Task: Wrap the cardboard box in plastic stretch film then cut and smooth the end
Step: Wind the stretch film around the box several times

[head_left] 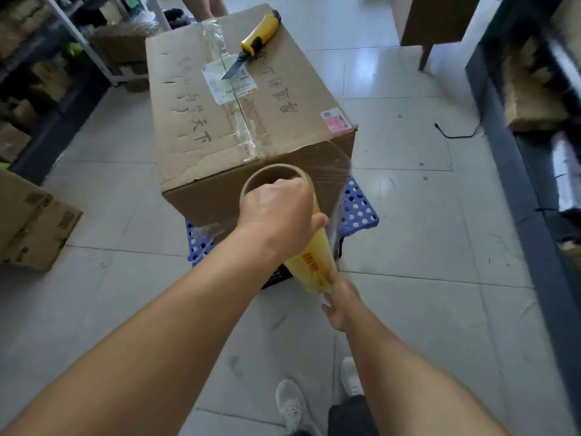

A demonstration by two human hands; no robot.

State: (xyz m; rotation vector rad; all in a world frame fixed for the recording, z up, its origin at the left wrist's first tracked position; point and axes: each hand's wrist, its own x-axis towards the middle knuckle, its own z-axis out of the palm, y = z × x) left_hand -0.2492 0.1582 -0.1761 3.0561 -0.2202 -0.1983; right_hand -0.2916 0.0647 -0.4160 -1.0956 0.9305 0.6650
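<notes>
Beside the cardboard box [239,121], both hands [276,212] grip the film roll's [314,262] ends.

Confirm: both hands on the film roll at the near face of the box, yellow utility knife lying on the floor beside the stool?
Not quite. In the head view the yellow utility knife lies on top of the cardboard box, blade extended, not on the floor. Both hands, left and right, are on the film roll.

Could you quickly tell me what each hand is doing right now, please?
Left hand: grips the top end of the stretch film roll.
Right hand: at the roll's bottom end; fingers hidden, so its grip cannot be told.
</notes>
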